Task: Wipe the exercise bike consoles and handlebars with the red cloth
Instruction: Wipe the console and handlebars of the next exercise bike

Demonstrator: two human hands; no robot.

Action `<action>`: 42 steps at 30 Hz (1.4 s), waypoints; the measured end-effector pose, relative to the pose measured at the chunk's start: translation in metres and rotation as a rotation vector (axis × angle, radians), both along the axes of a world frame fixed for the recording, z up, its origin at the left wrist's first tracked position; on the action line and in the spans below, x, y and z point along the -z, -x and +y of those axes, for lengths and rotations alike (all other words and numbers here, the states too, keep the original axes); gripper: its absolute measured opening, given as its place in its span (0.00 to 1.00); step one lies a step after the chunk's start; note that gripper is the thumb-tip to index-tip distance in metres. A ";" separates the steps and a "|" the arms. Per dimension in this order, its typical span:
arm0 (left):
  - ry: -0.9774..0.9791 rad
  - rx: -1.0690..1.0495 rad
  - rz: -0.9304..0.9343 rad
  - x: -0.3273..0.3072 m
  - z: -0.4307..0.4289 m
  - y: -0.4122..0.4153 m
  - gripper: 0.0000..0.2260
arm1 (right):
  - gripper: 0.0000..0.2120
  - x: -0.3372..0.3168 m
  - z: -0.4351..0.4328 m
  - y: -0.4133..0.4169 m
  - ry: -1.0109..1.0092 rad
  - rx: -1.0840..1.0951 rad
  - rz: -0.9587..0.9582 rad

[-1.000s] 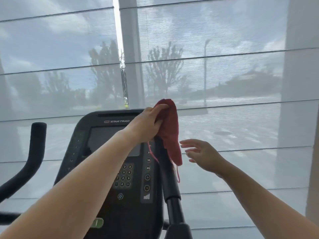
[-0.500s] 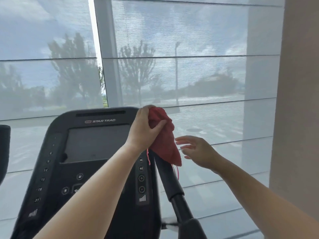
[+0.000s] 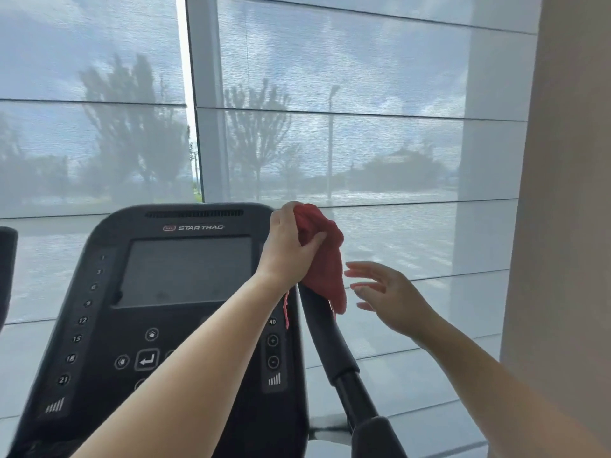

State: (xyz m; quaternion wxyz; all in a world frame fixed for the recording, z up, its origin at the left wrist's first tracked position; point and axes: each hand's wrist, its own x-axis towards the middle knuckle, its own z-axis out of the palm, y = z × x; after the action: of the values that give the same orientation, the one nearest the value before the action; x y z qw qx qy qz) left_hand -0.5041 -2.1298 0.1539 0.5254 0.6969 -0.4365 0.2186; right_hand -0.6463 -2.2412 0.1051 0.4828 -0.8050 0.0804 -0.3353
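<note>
A black Star Trac console (image 3: 165, 292) with a dark screen and button columns fills the lower left. My left hand (image 3: 289, 249) grips the red cloth (image 3: 325, 259) at the console's upper right corner, over the top of the right handlebar (image 3: 334, 345). The cloth hangs down over the bar's upper end, with a loose red thread beside my wrist. My right hand (image 3: 386, 295) hovers just right of the cloth with fingers spread, touching nothing. The tip of the left handlebar (image 3: 6, 259) shows at the left edge.
A large window with a grey mesh blind (image 3: 330, 127) stands right behind the bike. A beige wall or pillar (image 3: 568, 193) runs down the right side, close to my right arm.
The view has moved closer to the console and turned right. My left hand with the cloth has stayed at the handlebar's top; my right hand remains hovering beside it.
</note>
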 end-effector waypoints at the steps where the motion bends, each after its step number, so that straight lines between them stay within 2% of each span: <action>1: 0.014 0.028 0.005 0.002 0.001 -0.001 0.27 | 0.15 0.006 0.004 0.000 -0.031 -0.015 -0.014; 4: 0.052 0.086 0.049 0.012 0.003 -0.001 0.30 | 0.13 0.021 0.017 -0.006 -0.065 -0.033 -0.050; 8: 0.019 0.063 0.099 0.019 0.006 0.004 0.33 | 0.11 0.017 0.023 -0.017 -0.081 -0.022 -0.065; 13: -0.057 -0.011 0.068 0.016 0.017 0.010 0.32 | 0.08 0.004 0.019 -0.025 -0.088 0.001 -0.083; 17: 0.007 -0.098 -0.024 -0.004 0.035 0.013 0.25 | 0.07 -0.008 0.019 -0.030 -0.051 0.069 -0.115; 21: 0.056 -0.072 -0.160 -0.011 0.045 0.028 0.23 | 0.04 -0.015 0.015 -0.028 -0.058 0.100 -0.233; 25: -0.075 -0.046 -0.232 0.003 0.047 0.035 0.22 | 0.04 -0.015 0.008 -0.017 -0.062 0.122 -0.275; 31: -0.226 0.008 -0.251 0.051 0.049 0.043 0.22 | 0.13 0.007 0.008 -0.010 -0.082 0.082 -0.199; 34: -0.243 0.028 -0.244 0.063 0.049 0.046 0.25 | 0.17 0.014 0.011 -0.010 -0.046 0.065 -0.178; 42: -0.291 0.174 -0.104 0.074 0.061 0.047 0.28 | 0.21 0.018 0.022 -0.004 -0.034 -0.053 -0.139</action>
State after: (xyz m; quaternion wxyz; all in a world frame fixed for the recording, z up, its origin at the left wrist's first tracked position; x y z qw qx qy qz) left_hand -0.5509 -2.0691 0.0798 0.4128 0.7128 -0.5488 0.1427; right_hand -0.6424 -2.2192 0.0875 0.5096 -0.7732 0.0309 -0.3761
